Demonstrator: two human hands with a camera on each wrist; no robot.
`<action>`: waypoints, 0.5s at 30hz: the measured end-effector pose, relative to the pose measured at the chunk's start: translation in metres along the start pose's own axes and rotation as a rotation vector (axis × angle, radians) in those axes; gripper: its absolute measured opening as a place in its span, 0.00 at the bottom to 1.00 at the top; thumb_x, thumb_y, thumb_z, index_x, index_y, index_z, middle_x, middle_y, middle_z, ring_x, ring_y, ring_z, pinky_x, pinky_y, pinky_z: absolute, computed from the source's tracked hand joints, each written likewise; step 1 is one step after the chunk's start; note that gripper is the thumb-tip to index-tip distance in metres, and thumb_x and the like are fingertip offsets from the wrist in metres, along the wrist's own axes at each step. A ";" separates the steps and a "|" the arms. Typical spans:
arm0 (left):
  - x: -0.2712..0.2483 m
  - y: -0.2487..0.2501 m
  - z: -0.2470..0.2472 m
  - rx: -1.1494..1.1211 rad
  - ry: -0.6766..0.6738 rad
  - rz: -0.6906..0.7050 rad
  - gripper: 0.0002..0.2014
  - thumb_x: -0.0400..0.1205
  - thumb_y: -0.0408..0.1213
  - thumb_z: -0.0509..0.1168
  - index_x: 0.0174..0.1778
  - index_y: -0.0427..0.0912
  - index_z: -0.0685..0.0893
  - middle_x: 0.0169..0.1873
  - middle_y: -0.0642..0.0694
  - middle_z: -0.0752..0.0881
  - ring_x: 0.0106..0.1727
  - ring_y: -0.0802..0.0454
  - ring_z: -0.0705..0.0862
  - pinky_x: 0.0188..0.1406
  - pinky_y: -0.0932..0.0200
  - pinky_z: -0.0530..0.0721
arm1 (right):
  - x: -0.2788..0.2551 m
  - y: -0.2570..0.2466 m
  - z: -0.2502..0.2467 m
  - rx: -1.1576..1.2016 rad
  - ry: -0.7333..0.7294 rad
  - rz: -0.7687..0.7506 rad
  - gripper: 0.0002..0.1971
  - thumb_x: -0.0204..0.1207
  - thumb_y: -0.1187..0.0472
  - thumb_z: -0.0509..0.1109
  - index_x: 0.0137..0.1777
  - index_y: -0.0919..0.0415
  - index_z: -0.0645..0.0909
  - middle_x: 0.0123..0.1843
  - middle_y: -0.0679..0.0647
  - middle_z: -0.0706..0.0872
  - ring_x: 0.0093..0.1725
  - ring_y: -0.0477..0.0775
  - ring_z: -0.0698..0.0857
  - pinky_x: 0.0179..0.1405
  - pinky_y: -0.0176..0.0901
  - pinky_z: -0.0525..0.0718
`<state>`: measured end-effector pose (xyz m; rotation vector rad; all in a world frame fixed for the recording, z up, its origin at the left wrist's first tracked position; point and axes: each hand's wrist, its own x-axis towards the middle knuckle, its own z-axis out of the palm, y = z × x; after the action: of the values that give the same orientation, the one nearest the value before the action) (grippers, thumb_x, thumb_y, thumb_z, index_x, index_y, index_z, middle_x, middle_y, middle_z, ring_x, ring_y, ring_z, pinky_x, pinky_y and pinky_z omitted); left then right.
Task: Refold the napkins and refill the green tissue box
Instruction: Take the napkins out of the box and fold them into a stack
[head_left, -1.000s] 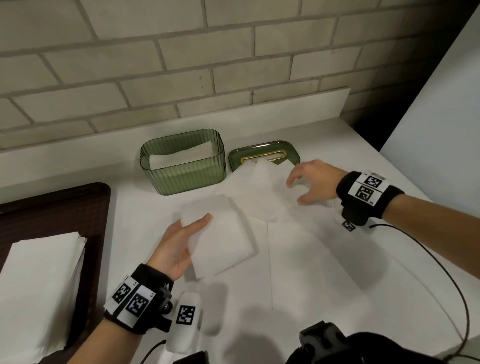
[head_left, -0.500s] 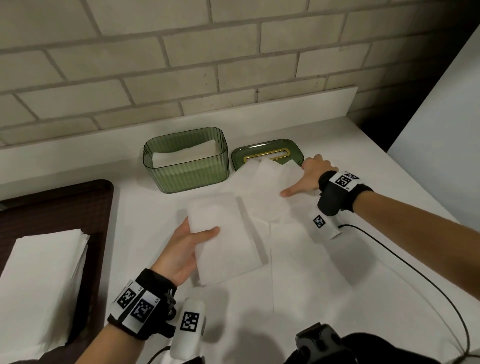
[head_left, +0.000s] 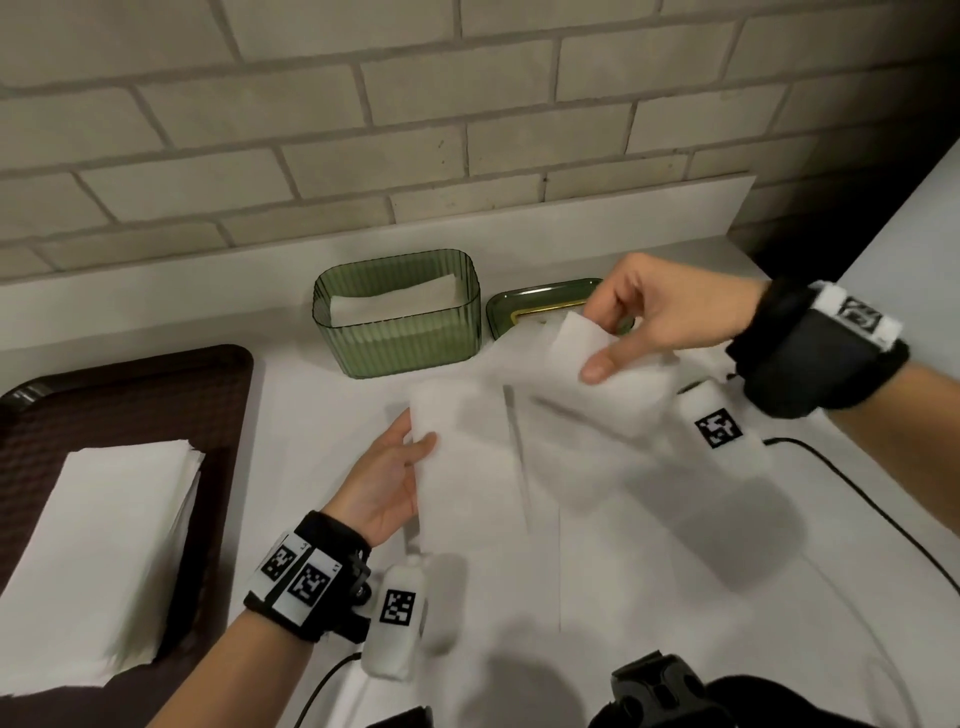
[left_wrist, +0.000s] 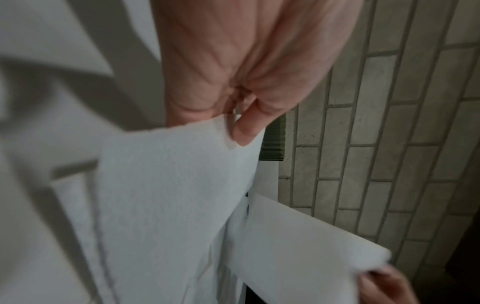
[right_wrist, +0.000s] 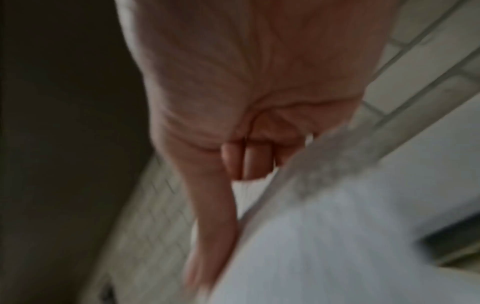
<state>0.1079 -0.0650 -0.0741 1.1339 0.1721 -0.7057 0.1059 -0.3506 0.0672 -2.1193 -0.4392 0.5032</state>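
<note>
The green ribbed tissue box (head_left: 397, 332) stands open near the wall with white napkins lying inside. Its green lid (head_left: 524, 306) with a gold slot lies to its right, partly behind my right hand. My left hand (head_left: 410, 441) pinches the left edge of a folded white napkin (head_left: 467, 467), thumb on top; the left wrist view shows that pinch on the napkin (left_wrist: 168, 185). My right hand (head_left: 605, 343) holds a second white napkin (head_left: 602, 384) lifted off the counter, thumb over its front. The right wrist view is blurred, showing curled fingers (right_wrist: 246, 160) against the napkin (right_wrist: 337, 236).
More white napkins (head_left: 649, 519) lie spread on the white counter. A dark brown tray (head_left: 130, 395) at the left holds a stack of white napkins (head_left: 104, 545). A brick wall rises behind the counter. A black cable (head_left: 857, 509) trails from the right wrist.
My right hand, which pressed flat on the napkins by the lid, has lifted and now grips one raised off the counter. My left hand kept its hold on the folded napkin.
</note>
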 end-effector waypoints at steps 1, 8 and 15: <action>0.000 0.002 0.003 0.002 -0.013 0.008 0.18 0.87 0.27 0.57 0.71 0.45 0.78 0.54 0.46 0.91 0.50 0.49 0.90 0.43 0.54 0.90 | -0.005 -0.012 0.000 0.077 -0.090 -0.039 0.13 0.63 0.66 0.81 0.49 0.63 0.92 0.46 0.60 0.93 0.43 0.60 0.92 0.46 0.51 0.90; -0.004 0.011 0.024 0.086 -0.116 0.042 0.20 0.86 0.27 0.58 0.71 0.50 0.79 0.63 0.41 0.87 0.52 0.45 0.89 0.41 0.54 0.89 | 0.038 -0.013 0.020 -0.100 -0.077 -0.153 0.11 0.64 0.56 0.84 0.46 0.55 0.92 0.59 0.47 0.89 0.58 0.52 0.87 0.65 0.60 0.79; -0.016 0.019 0.029 0.079 -0.224 0.051 0.21 0.86 0.27 0.55 0.73 0.47 0.79 0.65 0.41 0.86 0.60 0.44 0.87 0.58 0.48 0.86 | 0.079 0.006 0.042 -0.238 -0.026 0.017 0.11 0.63 0.53 0.85 0.43 0.54 0.93 0.54 0.47 0.91 0.52 0.46 0.88 0.52 0.38 0.85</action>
<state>0.1002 -0.0789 -0.0390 1.1214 -0.0747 -0.7940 0.1533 -0.2867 0.0249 -2.3482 -0.5181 0.5090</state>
